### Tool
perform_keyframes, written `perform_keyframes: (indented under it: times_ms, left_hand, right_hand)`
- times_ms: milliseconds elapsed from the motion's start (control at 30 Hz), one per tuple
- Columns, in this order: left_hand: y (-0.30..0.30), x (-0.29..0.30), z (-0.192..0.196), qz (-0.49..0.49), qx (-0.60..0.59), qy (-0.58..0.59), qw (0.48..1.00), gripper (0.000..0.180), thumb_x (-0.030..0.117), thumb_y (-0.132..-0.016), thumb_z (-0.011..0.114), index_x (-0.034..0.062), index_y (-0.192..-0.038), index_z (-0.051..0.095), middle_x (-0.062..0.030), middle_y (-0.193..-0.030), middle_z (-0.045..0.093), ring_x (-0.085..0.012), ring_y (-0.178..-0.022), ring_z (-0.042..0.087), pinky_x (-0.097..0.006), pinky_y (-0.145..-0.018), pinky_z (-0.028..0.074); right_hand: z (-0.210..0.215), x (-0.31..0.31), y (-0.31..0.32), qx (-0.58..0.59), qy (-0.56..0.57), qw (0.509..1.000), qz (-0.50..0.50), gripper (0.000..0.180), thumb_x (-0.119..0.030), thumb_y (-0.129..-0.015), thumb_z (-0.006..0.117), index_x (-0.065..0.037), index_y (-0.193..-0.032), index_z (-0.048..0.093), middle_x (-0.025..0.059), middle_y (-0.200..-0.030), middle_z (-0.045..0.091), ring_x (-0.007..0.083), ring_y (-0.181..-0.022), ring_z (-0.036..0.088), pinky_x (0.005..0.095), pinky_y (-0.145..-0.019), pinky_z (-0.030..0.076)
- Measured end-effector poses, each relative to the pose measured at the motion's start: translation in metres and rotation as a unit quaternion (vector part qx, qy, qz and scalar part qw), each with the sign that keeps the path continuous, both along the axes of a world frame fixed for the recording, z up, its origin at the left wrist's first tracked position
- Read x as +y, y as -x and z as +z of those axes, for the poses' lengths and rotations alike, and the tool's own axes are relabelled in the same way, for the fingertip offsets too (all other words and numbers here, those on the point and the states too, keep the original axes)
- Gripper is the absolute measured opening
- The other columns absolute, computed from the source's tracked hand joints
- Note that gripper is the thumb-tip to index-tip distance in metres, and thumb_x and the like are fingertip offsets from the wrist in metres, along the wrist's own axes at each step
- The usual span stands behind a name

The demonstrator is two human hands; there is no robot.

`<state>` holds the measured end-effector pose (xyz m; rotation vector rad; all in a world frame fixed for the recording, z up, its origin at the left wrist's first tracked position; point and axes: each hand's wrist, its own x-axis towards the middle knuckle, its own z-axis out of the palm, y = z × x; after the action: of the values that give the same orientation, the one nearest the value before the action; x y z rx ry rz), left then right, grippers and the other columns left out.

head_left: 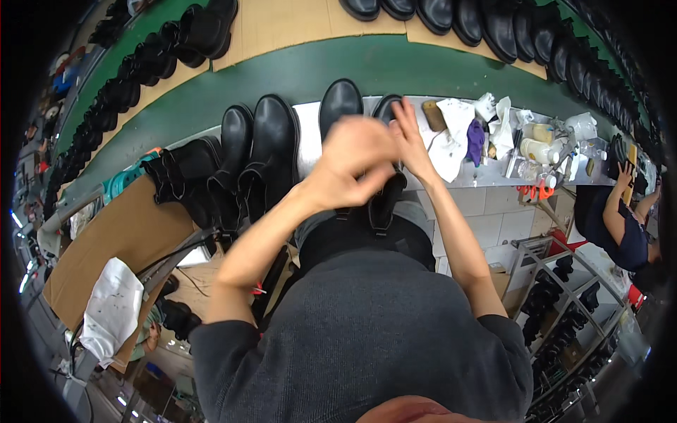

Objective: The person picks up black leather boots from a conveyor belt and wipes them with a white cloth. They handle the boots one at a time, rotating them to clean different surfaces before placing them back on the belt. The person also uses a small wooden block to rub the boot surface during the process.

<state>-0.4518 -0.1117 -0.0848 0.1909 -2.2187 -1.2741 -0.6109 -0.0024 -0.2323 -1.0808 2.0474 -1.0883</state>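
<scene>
A pair of black leather boots stands in front of me, toes pointing away: the left boot [340, 99] and the right boot [385, 107]. My left hand [356, 166] is over the pair, smeared by motion, so its fingers cannot be made out. Beside it, my right hand [410, 144] has its fingers stretched out next to the toe of the right boot. Nothing shows in the right hand. Both hands hide much of the boots' uppers. Another black boot pair [271, 130] stands just to the left, on the same bench.
Along the far green conveyor [303, 70], rows of black boots [469, 25] rest on cardboard. On the bench's right lie white cloths [451, 137], a purple rag [475, 141], a brown block [434, 115] and plastic bottles [539, 150]. A co-worker [620, 218] is at the far right.
</scene>
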Motion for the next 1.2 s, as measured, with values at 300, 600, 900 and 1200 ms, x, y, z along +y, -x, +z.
perform_keyframes:
  times_ms: [300, 600, 900, 1200]
  left_hand:
    - [-0.058, -0.014, -0.123, 0.218, -0.197, -0.672, 0.679, 0.102, 0.08, -0.085, 0.017, -0.0035, -0.137, 0.041, -0.0084, -0.1, 0.058, -0.0182, -0.091, 0.049, -0.032, -0.081, 0.037]
    - [-0.036, -0.003, -0.011, 0.177, -0.171, -0.504, 0.828, 0.099, 0.079, -0.085, 0.011, -0.0003, -0.135, 0.045, -0.0062, -0.103, 0.051, -0.0164, -0.087, 0.048, -0.034, -0.085, 0.036]
    - [-0.051, -0.011, -0.136, 0.097, 0.02, -0.728, 0.678, 0.082, 0.069, -0.092, 0.027, 0.0022, -0.139, 0.039, -0.0149, -0.129, 0.052, -0.0261, -0.106, 0.059, -0.04, -0.093, 0.049]
    - [-0.033, 0.02, -0.108, 0.008, 0.136, -0.812, 0.567, 0.078, 0.065, -0.093, 0.03, 0.0016, -0.138, 0.039, -0.0142, -0.131, 0.051, -0.0249, -0.112, 0.056, -0.038, -0.097, 0.046]
  right_hand:
    - [-0.023, 0.053, -0.027, -0.311, -0.136, 0.926, -0.168, 0.078, -0.06, -0.094, 0.04, 0.007, -0.133, 0.042, 0.0234, -0.122, 0.057, 0.0303, -0.114, 0.055, 0.0358, -0.096, 0.043]
    - [0.046, 0.034, -0.028, -0.654, 0.011, 0.741, -0.153, 0.074, -0.065, -0.093, 0.035, 0.001, -0.122, 0.056, 0.0098, -0.114, 0.062, 0.0169, -0.101, 0.059, 0.0295, -0.089, 0.047]
    - [0.118, 0.014, -0.014, -0.391, 0.074, 0.907, -0.14, 0.095, -0.074, -0.089, 0.023, 0.009, -0.123, 0.055, 0.0036, -0.095, 0.058, 0.0109, -0.077, 0.046, 0.0263, -0.074, 0.039]
    - [0.106, 0.011, -0.014, -0.268, 0.051, 0.961, -0.036, 0.084, -0.065, -0.095, 0.028, 0.009, -0.13, 0.048, 0.0035, -0.095, 0.055, 0.0071, -0.075, 0.047, 0.0222, -0.071, 0.04]
